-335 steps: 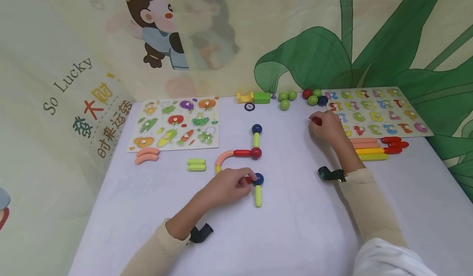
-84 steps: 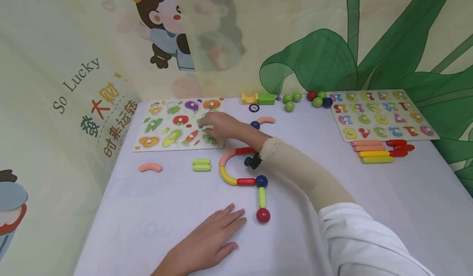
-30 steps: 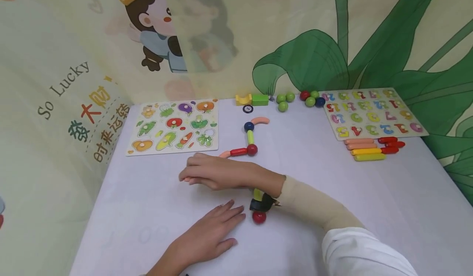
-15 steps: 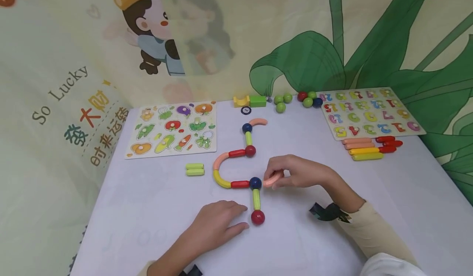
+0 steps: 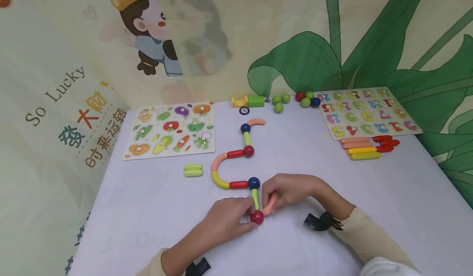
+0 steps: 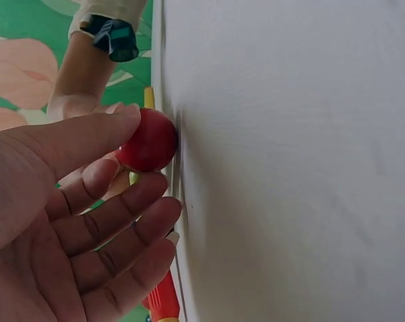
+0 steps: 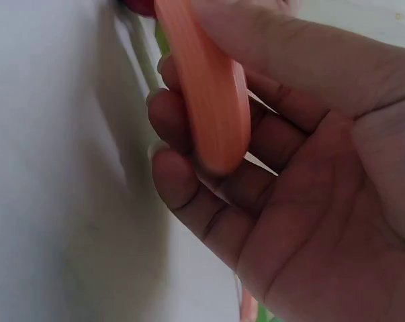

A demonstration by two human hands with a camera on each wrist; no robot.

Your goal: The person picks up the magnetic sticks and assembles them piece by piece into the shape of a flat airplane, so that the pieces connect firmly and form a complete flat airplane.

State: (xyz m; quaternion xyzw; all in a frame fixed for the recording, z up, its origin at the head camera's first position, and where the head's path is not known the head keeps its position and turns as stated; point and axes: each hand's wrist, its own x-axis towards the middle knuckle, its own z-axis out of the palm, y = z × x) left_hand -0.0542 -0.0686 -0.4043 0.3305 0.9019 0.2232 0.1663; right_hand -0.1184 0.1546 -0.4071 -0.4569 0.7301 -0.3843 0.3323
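My left hand (image 5: 227,218) pinches a red ball (image 5: 256,217) between thumb and fingers; in the left wrist view the thumb lies against the ball (image 6: 150,141). My right hand (image 5: 292,190) holds a pink curved stick (image 5: 271,204) whose lower end is at the ball's right side; whether they touch I cannot tell. The right wrist view shows this pink stick (image 7: 212,94) between thumb and fingers. A light green stick (image 5: 255,198) links the red ball to a blue ball (image 5: 253,182). From there a winding chain of red sticks (image 5: 238,185), curved sticks (image 5: 220,180) and balls runs upward.
Two green sticks (image 5: 193,170) lie left of the chain. A vegetable puzzle board (image 5: 170,130) is at back left, a number board (image 5: 369,111) at back right. Spare sticks (image 5: 366,148) lie before the number board. Loose balls (image 5: 278,107) and blocks (image 5: 255,101) line the back.
My right hand has carried the pink curved stick from the left across to the chain's right, then down beside the red ball. My left hand has gone from lying on the table to pinching that ball.
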